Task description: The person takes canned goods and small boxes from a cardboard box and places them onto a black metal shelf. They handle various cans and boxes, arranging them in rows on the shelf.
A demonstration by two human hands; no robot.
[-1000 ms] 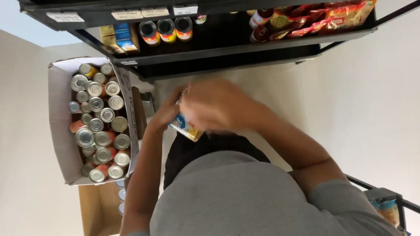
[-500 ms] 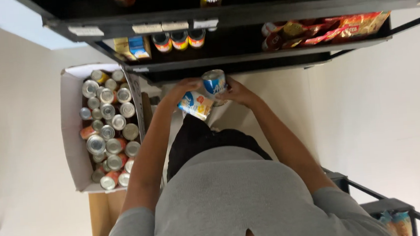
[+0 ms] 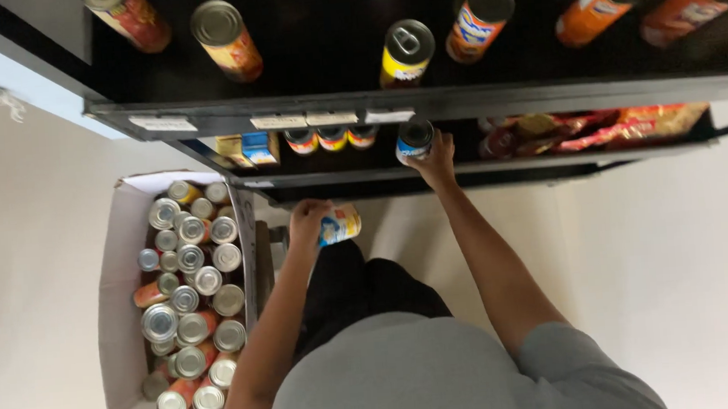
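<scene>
The right hand (image 3: 436, 158) grips a blue can (image 3: 413, 139), seemingly upright, at the black shelf (image 3: 464, 175) edge. Below that shelf, the left hand (image 3: 307, 224) clasps a yellow can (image 3: 339, 224) lying sideways.

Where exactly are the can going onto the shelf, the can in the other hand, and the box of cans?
Blue can (image 3: 415, 141), head view: its dark top, held by the right hand.
Yellow-and-white can (image 3: 340, 224), head view: its label side, in the left hand.
Cardboard box (image 3: 118, 273), head view: its left wall.
</scene>
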